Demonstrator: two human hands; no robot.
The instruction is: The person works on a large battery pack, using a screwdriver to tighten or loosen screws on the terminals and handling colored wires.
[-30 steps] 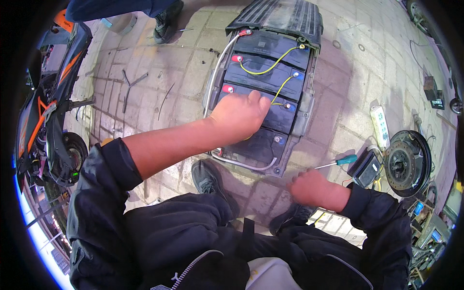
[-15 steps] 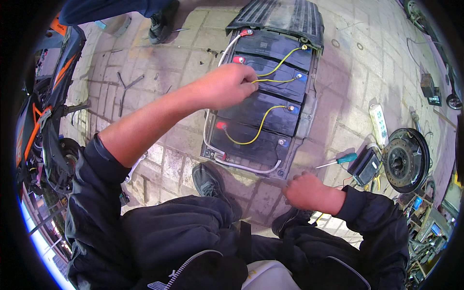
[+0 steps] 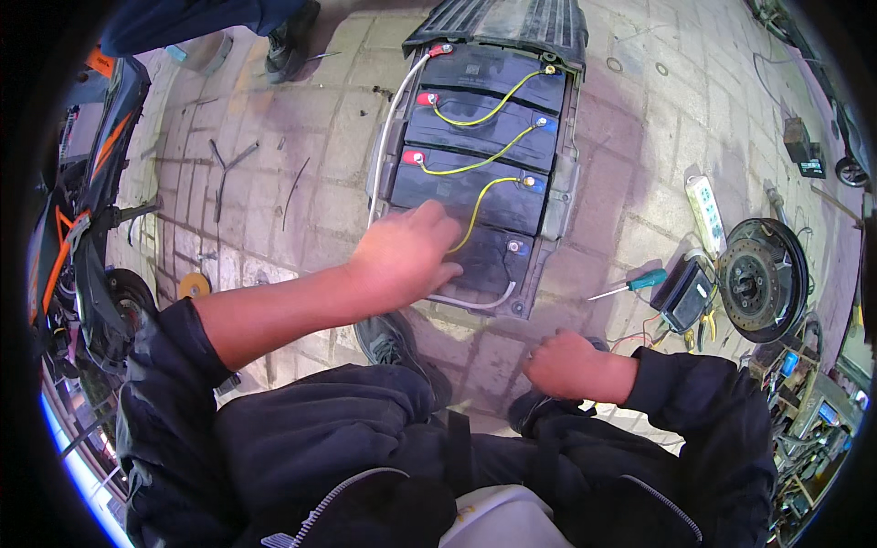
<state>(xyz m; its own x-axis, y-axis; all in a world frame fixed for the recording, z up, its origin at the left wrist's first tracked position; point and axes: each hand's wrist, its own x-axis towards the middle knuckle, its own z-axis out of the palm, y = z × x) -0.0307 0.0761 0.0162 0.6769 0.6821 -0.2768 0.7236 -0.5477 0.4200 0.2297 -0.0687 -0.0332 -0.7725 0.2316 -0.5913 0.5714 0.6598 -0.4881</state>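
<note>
A row of several dark batteries [image 3: 470,203] lies in a black battery case [image 3: 557,196] on the paving. Three yellow wires [image 3: 487,121] link their red-capped and blue-marked terminals. A white cable [image 3: 388,128] runs along the case's left side. My left hand [image 3: 402,260] is over the left end of the nearest battery [image 3: 489,260], fingers and thumb apart, hiding that battery's red terminal and the end of one yellow wire. I see nothing held in it. My right hand [image 3: 566,365] is curled closed above my right shoe; whatever it may hold is hidden.
A teal-handled screwdriver [image 3: 630,284], a black box-shaped device [image 3: 683,294], a white power strip [image 3: 705,215] and a wheel hub with a disc [image 3: 758,279] lie to the right. A Y-shaped wrench [image 3: 225,173] lies left, near a motorcycle [image 3: 110,146]. Another person's shoe [image 3: 288,55] is far left.
My left hand has moved from the second battery's wire toward me, over the nearest battery, and its fingers have spread. My right hand stays closed. The view has shifted slightly.
</note>
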